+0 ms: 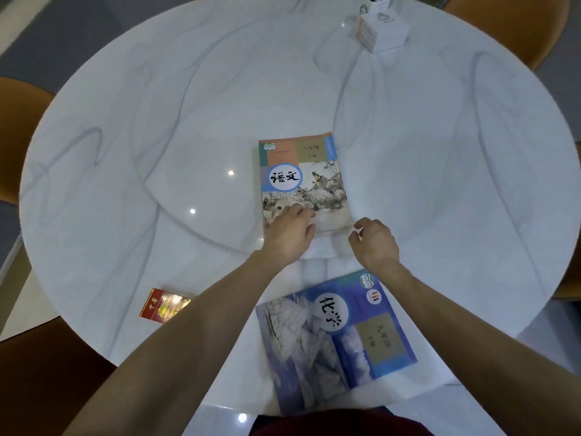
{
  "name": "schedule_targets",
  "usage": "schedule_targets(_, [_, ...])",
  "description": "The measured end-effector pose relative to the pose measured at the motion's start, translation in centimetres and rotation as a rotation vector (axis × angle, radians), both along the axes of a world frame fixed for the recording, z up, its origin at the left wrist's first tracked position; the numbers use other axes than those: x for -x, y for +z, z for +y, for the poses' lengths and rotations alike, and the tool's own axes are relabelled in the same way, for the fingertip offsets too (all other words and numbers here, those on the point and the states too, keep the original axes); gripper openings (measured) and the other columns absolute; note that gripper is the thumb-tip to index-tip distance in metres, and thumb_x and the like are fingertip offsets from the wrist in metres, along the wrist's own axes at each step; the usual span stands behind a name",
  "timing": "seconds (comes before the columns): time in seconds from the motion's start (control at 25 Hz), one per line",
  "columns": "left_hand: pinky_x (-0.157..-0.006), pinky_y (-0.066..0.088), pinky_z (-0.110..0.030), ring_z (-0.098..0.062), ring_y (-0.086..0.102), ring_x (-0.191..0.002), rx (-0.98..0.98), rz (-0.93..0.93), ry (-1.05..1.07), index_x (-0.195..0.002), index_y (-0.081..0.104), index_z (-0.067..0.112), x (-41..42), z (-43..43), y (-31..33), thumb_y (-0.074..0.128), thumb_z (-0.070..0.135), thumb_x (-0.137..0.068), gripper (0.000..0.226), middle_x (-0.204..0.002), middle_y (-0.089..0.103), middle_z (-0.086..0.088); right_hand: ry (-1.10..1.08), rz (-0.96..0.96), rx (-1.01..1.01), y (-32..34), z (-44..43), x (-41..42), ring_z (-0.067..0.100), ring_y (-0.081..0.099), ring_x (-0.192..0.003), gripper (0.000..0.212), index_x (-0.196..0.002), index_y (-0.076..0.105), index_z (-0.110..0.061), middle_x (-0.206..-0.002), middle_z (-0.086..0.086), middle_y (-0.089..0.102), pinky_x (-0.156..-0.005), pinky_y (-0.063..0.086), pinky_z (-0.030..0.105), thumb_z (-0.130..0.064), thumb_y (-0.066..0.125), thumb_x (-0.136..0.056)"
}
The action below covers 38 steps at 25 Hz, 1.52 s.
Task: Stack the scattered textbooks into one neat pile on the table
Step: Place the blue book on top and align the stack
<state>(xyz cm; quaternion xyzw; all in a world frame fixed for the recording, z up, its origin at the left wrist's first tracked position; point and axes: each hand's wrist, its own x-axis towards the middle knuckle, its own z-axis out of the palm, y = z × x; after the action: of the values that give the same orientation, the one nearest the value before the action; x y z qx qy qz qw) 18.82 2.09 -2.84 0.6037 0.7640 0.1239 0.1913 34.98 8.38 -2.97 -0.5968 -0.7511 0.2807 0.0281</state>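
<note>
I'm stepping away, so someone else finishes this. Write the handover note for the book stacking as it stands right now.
Left hand: fingers flat on the near edge of the Chinese textbook, not gripping it.
Right hand: loosely curled, holding nothing, just off that book's near right corner.
Chemistry textbook: lies apart, skewed, at the near edge of the round table.
Done: nothing stacked yet.
Left: put one book on the other and square the edges.
Not part of the job: red packet on the left, white box at the far side.
</note>
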Motion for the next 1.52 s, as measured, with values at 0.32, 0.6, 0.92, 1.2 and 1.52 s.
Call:
schedule_targets(0.32, [-0.098,0.043,-0.040,-0.028,0.047,-0.120,0.099,0.046,-0.235,-0.131,0.050,0.011,-4.3,-3.8,-1.9,0.042,0.022,-0.098,0.036,-0.128,0.053,-0.011,-0.104,-0.088,-0.017,-1.3,-8.7,-6.7,0.033,0.057,-0.102,0.031,-0.117,0.060,-0.007,-0.112,0.014,0.060,-0.081,0.052,0.041,-0.023,0.045,-0.095])
schedule_targets(0.6, [-0.099,0.043,-0.040,-0.028,0.043,-0.125,0.231,0.065,-0.267,-0.133,0.046,0.012,-5.1,-6.4,-4.1,0.044,0.025,-0.097,0.039,-0.132,0.050,-0.011,-0.238,-0.093,0.170,-2.6,-16.0,-10.1,0.031,0.057,-0.102,0.031,-0.113,0.057,-0.009,-0.111,0.011,0.058,-0.080,0.050,0.036,-0.031,0.050,-0.094])
schedule_targets(0.92, [-0.098,0.045,-0.046,-0.031,0.044,-0.122,0.350,0.023,-0.193,-0.133,0.046,0.008,-4.9,-7.0,-5.4,0.055,0.034,-0.092,0.050,-0.130,0.048,-0.015,-1.073,0.397,0.635,-5.0,-20.2,-9.5,0.028,0.062,-0.068,0.022,-0.076,0.056,-0.002,-0.077,0.018,0.061,-0.080,0.060,0.049,-0.020,0.064,-0.086])
schedule_targets(1.2, [-0.096,0.046,-0.039,-0.031,0.056,-0.113,0.464,-0.254,-0.233,-0.133,0.047,0.019,-3.6,-6.0,-5.8,0.055,0.023,-0.093,0.041,-0.129,0.059,-0.011,-1.270,0.521,0.660,-5.9,-20.8,-7.6,0.033,0.066,-0.085,0.020,-0.081,0.051,-0.005,-0.088,0.015,0.058,-0.084,0.059,0.049,-0.020,0.064,-0.087])
schedule_targets(1.52, [-0.094,0.049,-0.028,-0.011,0.060,-0.113,0.370,-0.825,-0.110,-0.140,0.044,0.023,-2.7,-7.4,-3.8,0.050,0.003,-0.096,0.049,-0.130,0.058,0.001,-1.283,0.733,0.589,-6.2,-21.9,-6.9,0.028,0.059,-0.087,0.030,-0.112,0.045,-0.011,-0.093,0.011,0.057,-0.084,0.056,0.044,-0.017,0.060,-0.087])
